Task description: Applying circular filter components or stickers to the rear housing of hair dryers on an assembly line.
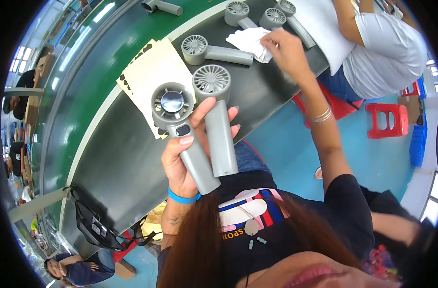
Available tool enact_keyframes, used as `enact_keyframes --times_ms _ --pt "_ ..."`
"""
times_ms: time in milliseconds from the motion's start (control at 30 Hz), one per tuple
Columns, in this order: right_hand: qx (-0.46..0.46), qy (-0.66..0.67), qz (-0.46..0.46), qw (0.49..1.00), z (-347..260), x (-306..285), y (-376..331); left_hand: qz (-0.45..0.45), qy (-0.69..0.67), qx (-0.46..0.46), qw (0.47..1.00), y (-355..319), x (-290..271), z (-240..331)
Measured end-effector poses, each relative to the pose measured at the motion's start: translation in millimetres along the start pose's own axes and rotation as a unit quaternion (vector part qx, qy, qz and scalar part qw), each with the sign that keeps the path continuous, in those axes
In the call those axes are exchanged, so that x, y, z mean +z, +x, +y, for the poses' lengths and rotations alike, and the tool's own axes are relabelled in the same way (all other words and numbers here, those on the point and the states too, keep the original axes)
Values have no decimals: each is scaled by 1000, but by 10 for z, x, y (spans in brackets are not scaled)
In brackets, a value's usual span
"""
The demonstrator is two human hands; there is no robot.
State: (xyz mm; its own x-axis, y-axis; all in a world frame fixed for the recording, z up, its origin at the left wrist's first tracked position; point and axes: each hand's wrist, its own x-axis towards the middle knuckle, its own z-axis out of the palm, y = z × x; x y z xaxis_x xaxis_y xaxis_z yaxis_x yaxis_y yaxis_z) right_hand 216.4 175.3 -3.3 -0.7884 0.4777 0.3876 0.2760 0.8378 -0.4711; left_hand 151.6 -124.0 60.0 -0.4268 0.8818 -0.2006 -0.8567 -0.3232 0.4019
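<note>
L hand point(175, 165) curled snug round 2 fans, open-headed fan point(197, 165) & grilled fan point(221, 139), both held above dark worktop point(113, 149). R hand point(290, 53) part-closed, fingertips pinching white cloth point(245, 41) nr. more grey fans point(231, 55). Worktop also has pale yellow sheets point(159, 72); green strip point(63, 115) runs alongside. Rm: lt. blue floor point(286, 144), red stool point(375, 120), co-worker in white top point(391, 53), upper R; black bag point(90, 225) at worktop's L end.

From here I can make out orange capital lettering point(234, 234) on the wearer's black shirt point(339, 211), partly covered by long hair point(195, 245).
</note>
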Motion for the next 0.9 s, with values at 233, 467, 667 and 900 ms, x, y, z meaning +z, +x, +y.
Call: enact_keyframes --times_ms 233,467,667,900 --pt "40 248 189 949 270 -690 724 7 -40 38 998 -188 -222 116" --pt "80 -291 196 933 630 -899 659 15 -58 61 996 -281 -378 188" --pt "-94 -108 -4 990 54 -212 -112 41 -35 68 996 -309 -405 227" --pt "-25 -39 22 999 -211 -57 -104 38 -49 66 996 -327 -418 219"
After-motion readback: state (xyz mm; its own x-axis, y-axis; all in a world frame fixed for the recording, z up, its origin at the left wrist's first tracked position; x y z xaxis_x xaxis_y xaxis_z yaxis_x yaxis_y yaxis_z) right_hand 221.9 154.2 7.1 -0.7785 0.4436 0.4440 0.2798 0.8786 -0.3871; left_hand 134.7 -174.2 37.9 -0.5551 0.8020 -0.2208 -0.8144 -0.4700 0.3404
